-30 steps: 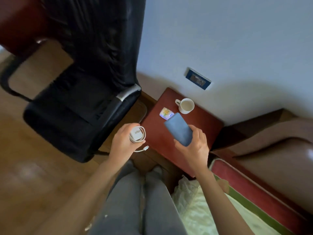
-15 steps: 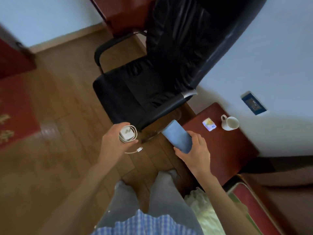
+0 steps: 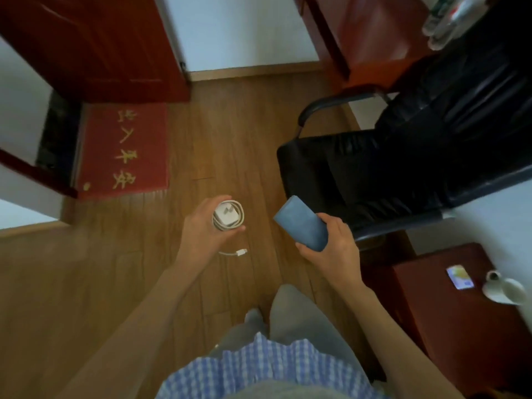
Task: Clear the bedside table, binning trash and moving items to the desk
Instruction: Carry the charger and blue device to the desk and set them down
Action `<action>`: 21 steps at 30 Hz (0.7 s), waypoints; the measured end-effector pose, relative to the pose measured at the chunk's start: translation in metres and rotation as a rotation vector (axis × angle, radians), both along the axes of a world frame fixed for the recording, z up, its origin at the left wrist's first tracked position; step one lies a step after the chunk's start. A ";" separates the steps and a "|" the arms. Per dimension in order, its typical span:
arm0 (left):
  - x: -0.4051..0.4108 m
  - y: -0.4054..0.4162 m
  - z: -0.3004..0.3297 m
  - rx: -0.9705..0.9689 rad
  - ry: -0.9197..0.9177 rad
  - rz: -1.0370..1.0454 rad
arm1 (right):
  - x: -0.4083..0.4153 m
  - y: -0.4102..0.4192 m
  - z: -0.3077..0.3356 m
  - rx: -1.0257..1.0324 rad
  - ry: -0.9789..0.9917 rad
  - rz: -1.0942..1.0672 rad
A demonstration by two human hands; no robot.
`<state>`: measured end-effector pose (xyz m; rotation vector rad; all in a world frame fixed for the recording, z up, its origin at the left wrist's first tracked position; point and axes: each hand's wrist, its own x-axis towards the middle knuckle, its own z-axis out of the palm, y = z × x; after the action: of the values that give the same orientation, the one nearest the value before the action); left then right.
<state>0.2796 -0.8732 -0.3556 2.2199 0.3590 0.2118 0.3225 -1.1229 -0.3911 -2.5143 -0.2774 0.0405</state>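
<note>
Floorboards fill most of our view now, with the black office chair on our right and a red doormat by the door. We judge we are carrying two items toward the desk, whose red-brown edge shows behind the chair. Half a second ago the bedside table sat mid-frame; it has slid to the lower right as we turned away, with a white mug and a small card on it yet to clear. Our right hand is wrapped around a blue phone-like slab, its far end pointing forward. Our left hand is closed around a white charger with its cable coiled, the plug end dangling below.
</note>
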 end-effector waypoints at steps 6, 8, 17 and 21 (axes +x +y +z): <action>0.019 0.062 0.007 -0.049 -0.014 0.110 | 0.057 0.062 0.008 -0.034 -0.008 0.129; 0.034 0.079 0.005 -0.067 -0.012 0.132 | 0.082 0.081 0.010 -0.038 -0.018 0.161; 0.178 0.154 0.008 0.047 -0.055 0.129 | 0.245 0.164 0.021 0.015 -0.054 0.175; 0.256 0.183 0.024 0.072 -0.062 0.072 | 0.326 0.188 0.032 0.070 -0.067 0.122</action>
<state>0.5357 -0.6905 -0.3319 2.2669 0.4036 0.3362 0.6483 -0.9351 -0.3588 -2.4294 -0.4523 -0.0046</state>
